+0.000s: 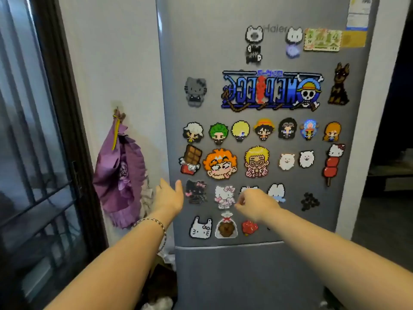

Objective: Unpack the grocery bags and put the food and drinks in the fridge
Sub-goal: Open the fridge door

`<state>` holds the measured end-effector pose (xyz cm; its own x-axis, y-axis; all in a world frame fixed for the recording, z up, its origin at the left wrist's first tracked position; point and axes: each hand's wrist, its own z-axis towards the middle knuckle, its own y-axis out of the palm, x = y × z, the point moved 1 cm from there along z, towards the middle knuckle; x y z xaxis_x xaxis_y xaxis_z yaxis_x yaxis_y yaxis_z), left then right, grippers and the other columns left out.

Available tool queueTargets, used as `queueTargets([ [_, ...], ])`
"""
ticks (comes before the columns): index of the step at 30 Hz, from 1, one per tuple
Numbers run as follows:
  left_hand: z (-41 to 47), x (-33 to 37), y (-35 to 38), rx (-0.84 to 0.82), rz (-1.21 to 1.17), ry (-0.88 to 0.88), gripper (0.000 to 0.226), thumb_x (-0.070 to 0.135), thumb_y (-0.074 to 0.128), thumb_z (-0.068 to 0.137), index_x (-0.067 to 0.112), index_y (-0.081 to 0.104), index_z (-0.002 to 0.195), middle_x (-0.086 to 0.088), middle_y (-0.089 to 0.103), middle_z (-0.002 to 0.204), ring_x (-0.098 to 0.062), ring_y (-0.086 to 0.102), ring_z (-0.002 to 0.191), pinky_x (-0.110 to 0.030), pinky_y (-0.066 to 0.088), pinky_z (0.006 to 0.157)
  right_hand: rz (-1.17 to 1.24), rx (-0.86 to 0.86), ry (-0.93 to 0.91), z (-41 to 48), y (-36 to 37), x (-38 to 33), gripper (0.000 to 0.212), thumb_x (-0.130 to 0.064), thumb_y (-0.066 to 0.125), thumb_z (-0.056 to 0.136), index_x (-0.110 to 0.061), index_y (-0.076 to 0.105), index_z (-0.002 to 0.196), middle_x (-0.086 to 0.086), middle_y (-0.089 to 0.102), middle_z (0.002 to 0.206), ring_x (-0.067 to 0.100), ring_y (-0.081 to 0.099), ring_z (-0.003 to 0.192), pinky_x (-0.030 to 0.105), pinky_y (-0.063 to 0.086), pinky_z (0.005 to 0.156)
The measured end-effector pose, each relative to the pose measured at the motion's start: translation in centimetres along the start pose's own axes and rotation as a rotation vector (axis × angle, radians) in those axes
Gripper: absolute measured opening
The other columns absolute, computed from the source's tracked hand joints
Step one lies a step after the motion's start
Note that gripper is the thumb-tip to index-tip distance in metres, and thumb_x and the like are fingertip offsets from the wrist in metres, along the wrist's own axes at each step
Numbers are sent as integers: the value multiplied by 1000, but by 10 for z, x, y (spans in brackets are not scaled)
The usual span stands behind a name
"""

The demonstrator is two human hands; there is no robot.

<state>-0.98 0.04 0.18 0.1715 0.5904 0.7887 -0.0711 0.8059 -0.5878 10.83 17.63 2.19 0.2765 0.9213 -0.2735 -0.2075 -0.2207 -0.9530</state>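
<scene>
A tall grey fridge (201, 52) fills the middle of the head view, both doors closed, its upper door covered with several pixel-bead magnets. My left hand (167, 196) is stretched out with straight fingers at the left edge of the upper door, near a black cat magnet (196, 191). My right hand (257, 203) hovers in front of the door lower down, fingers loosely curled and holding nothing. No grocery bags or food are in view.
A white wall left of the fridge carries a hanging purple cloth bundle (120, 173). Further left is a dark-framed glass door (33, 153). Some crumpled items lie on the floor (161, 294) by the fridge's lower left corner. A dark doorway opens at the right (393, 153).
</scene>
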Motion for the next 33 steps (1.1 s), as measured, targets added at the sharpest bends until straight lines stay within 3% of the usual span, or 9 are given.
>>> queueTargets([
  [4,56,-2,4,-79,-132,44,57,42,25,102,5,27,145,-19,33,148,-36,36,133,-43,30,108,-55,3,85,27,3,-16,29,-30,48,94,-11,66,108,9,67,111,29,61,103,37,51,84],
  [7,76,-5,11,-102,-182,95,51,42,23,101,3,37,131,-24,44,137,-39,46,122,-43,36,99,-61,32,135,37,3,-25,29,-29,48,94,-12,66,109,10,67,112,29,61,103,37,51,83],
  [10,77,-14,11,-93,-133,128,50,42,24,101,0,41,122,-27,47,129,-40,48,115,-43,37,92,-61,73,165,28,7,-31,28,-28,47,94,-11,65,108,10,67,111,30,61,103,37,51,84],
  [17,69,-11,0,-159,-76,150,51,40,24,102,-3,40,123,-29,46,129,-42,47,117,-45,36,95,-55,89,231,-13,6,-25,29,-25,43,95,-8,65,101,10,67,99,30,62,96,32,47,74],
  [22,11,-15,-13,-87,-33,257,39,41,25,100,5,38,95,-20,50,99,-30,48,82,-37,36,71,-95,168,178,-48,-16,-26,28,-24,41,95,-10,63,106,9,66,108,29,61,98,35,49,79],
  [26,-58,-4,-29,-61,34,311,40,46,27,99,8,38,92,-12,47,97,-26,47,79,-34,36,70,-61,224,161,-90,-34,-31,30,-29,43,96,-7,58,111,11,61,114,30,58,104,34,46,80],
  [30,-141,9,-36,-69,-62,405,36,42,39,98,10,41,81,-12,42,112,-24,46,83,-30,35,76,12,281,84,-151,-47,-35,42,-35,44,96,-6,47,127,13,46,130,30,47,119,40,43,98],
  [33,-211,26,-32,-81,-147,544,35,35,49,96,17,36,68,-6,47,92,-24,47,83,-24,37,66,73,358,29,-210,-59,-29,51,-37,47,95,-7,39,136,11,37,139,27,37,130,42,36,107],
])
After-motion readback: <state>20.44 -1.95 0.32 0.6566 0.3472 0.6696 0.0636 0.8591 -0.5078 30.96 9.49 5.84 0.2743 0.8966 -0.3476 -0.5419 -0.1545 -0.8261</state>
